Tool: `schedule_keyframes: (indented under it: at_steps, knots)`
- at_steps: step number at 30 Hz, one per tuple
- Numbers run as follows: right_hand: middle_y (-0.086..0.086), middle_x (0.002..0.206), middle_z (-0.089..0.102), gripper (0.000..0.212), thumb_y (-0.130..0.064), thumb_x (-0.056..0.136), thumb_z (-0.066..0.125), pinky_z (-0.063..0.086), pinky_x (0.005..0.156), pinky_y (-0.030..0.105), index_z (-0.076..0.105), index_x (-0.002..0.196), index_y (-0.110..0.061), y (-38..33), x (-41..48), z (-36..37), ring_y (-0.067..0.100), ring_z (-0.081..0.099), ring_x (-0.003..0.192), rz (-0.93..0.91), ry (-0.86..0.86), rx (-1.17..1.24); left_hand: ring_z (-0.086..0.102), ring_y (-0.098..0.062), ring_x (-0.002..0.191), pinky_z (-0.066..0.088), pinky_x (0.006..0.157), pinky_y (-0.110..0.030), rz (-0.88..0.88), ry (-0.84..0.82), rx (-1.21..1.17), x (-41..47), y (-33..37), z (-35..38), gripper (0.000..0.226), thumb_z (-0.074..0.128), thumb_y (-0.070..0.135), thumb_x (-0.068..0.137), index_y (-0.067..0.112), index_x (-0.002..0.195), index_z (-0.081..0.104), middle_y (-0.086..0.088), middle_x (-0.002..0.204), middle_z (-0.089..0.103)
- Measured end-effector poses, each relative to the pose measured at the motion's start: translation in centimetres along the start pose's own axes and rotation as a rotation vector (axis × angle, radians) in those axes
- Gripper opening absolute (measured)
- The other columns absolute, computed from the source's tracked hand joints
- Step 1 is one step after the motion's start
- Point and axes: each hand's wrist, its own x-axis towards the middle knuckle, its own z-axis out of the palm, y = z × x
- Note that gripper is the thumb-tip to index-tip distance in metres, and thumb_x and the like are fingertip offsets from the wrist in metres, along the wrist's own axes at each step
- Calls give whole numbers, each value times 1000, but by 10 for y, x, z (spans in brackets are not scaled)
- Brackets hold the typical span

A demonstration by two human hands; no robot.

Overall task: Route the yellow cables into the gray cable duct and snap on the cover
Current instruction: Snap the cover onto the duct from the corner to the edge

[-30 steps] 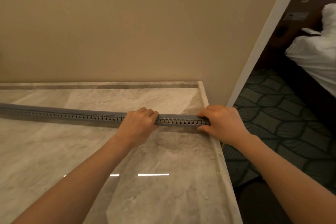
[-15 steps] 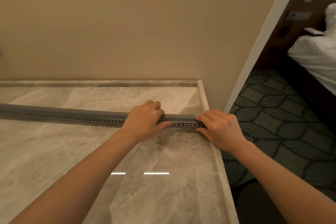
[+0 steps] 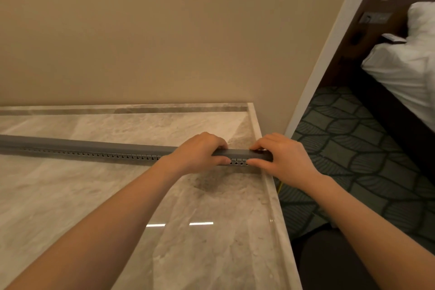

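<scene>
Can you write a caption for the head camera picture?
Both hands pinch the gray duct at the counter's right end.

Long gray slotted plastic cable duct [image 3: 94, 148]: lies on polished beige marble countertop [image 3: 117, 195], running 9 to 3 o'clock; left hand [image 3: 200, 154] and right hand [image 3: 280, 160] grip its 3 o'clock end, side by side; plain beige wall [image 3: 164, 30] behind at 12.

no readable text, labels, brands or numbers anywhere, gray cable duct [image 3: 94, 148] unmarked, marble countertop [image 3: 70, 195] plain, wall plate [image 3: 374, 17] by the bed too blurred to read
</scene>
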Motion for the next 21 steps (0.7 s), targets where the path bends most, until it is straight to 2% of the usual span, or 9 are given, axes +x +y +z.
schedule_keyframes:
  at_steps: [2, 5, 10, 15, 21]
  knots:
    - [-10, 89, 61, 24, -40, 84, 65, 39, 70, 20, 67, 100, -23, 1, 4, 1, 5, 50, 82, 56, -70, 74, 55, -16, 77, 44, 67, -29, 11, 4, 33, -1, 1, 0, 22, 60, 36, 89, 17, 101, 62, 1, 89, 63]
    - [-7, 91, 62, 26, -37, 82, 68, 43, 75, 22, 66, 102, -21, 0, 7, 5, 7, 52, 83, 72, -126, 144, 54, -18, 86, 44, 73, -30, 39, -13, 114, -1, 3, 0, 26, 54, 37, 92, 16, 108, 55, 0, 99, 61]
    - [-3, 97, 60, 29, -33, 82, 68, 44, 80, 26, 63, 106, -18, -1, 9, 4, 12, 50, 90, 11, -154, 76, 54, -21, 85, 39, 69, -30, 101, 14, 254, 1, 2, 2, 28, 47, 38, 95, 15, 111, 48, -2, 104, 60]
    - [4, 90, 62, 26, -23, 79, 73, 43, 73, 26, 66, 100, -10, 3, 5, 12, 19, 54, 84, -68, -58, 44, 56, -21, 83, 36, 63, -29, 127, 60, 368, 4, 0, 5, 30, 40, 40, 97, 16, 115, 46, -1, 105, 60]
    - [5, 86, 62, 24, -18, 75, 77, 40, 70, 24, 67, 94, -7, 11, 14, 15, 20, 54, 81, -66, -9, 56, 58, -24, 82, 36, 60, -31, 146, 98, 458, 14, -4, 4, 30, 37, 40, 98, 16, 115, 45, -2, 102, 61]
